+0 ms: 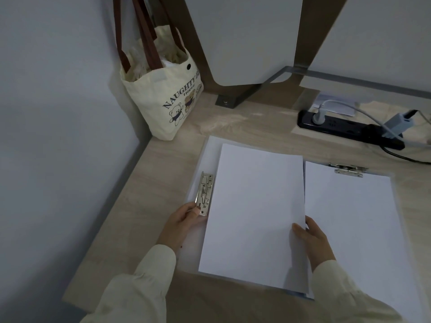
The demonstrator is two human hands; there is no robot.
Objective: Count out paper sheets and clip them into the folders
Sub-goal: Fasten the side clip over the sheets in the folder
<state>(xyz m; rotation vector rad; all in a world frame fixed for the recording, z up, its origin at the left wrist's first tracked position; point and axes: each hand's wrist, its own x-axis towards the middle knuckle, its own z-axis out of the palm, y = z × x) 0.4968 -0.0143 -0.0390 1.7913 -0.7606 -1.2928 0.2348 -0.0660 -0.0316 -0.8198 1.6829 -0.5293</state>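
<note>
An open translucent folder lies on the desk with a stack of white paper sheets on its left half. A silver lever clip runs along the folder's left side, beside the stack's edge. My left hand pinches the clip's near end. Gripping the stack's right edge is my right hand, thumb on top. On the right half, more white sheets sit under a metal top clip.
A cream tote bag with bear prints stands in the desk's back left corner against the wall. A black power strip with plugs and cables lies at the back right. A white panel and a metal bracket rise behind the folder.
</note>
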